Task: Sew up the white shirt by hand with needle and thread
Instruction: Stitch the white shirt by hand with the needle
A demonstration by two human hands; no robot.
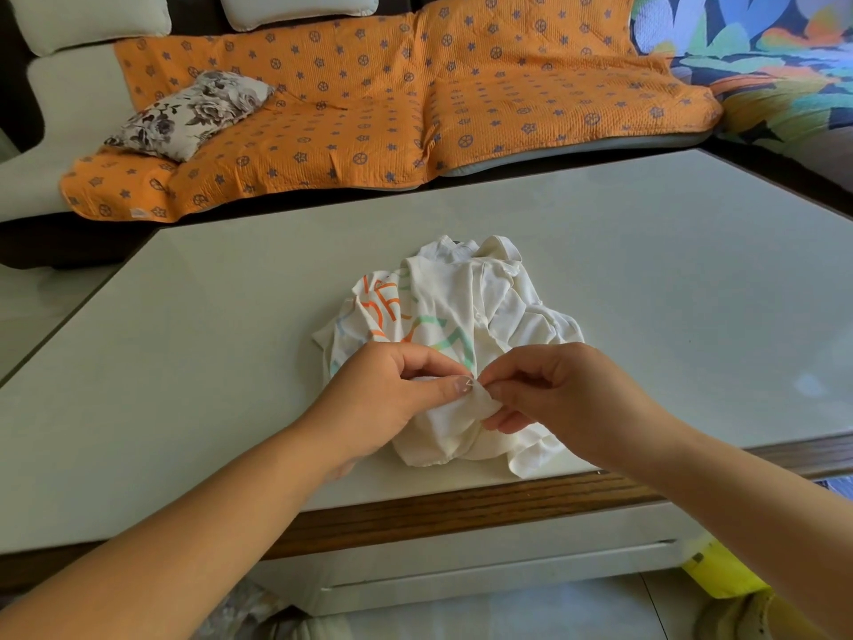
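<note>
Pinching one fold of the shirt point(466, 297) — crumpled on the table point(184, 362) — left hand point(392, 394) and right hand point(558, 390) meet fingertip to fingertip. Stitching step, apparently; needle too small to confirm. Next calls for a steady pull-through, fold taut.

I can read nothing here: the white shirt point(507, 311) carries orange and green printed letters point(387, 308) just beyond my left hand point(392, 397), but the crumpled folds break them up.

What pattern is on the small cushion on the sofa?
Dark grey-brown roses on a pale ground, seen on the cushion in the head view.
</note>
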